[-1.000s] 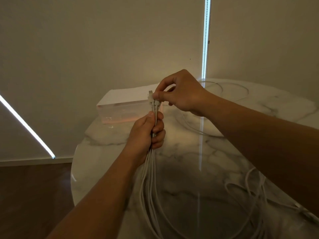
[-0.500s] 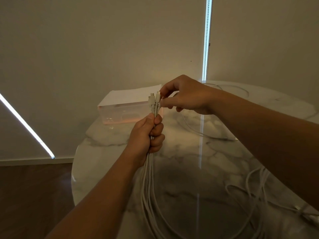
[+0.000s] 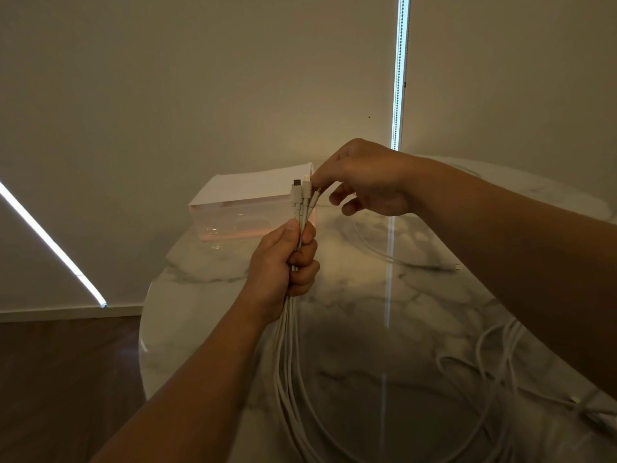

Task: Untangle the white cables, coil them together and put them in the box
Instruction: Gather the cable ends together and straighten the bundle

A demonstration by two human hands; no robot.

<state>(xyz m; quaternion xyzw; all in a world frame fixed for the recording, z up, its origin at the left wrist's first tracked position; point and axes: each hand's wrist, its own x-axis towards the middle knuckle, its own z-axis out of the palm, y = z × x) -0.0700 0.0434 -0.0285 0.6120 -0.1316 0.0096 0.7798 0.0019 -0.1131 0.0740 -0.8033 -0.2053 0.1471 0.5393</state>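
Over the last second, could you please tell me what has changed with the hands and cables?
The right hand drew slightly rightward at the connector ends, which went from a tight cluster to three plugs fanned apart; its fingertips stay on them. Nothing was released. Unchanged: the left hand grips the white cable bundle, the translucent box sits on the marble table.

One wide-angle camera on my head. Faces forward and down across desk (image 3: 350, 315) toward wall (image 3: 200, 78), upper frame. Close range: my left hand (image 3: 283, 259) and right hand (image 3: 364, 182) sit mid-frame.
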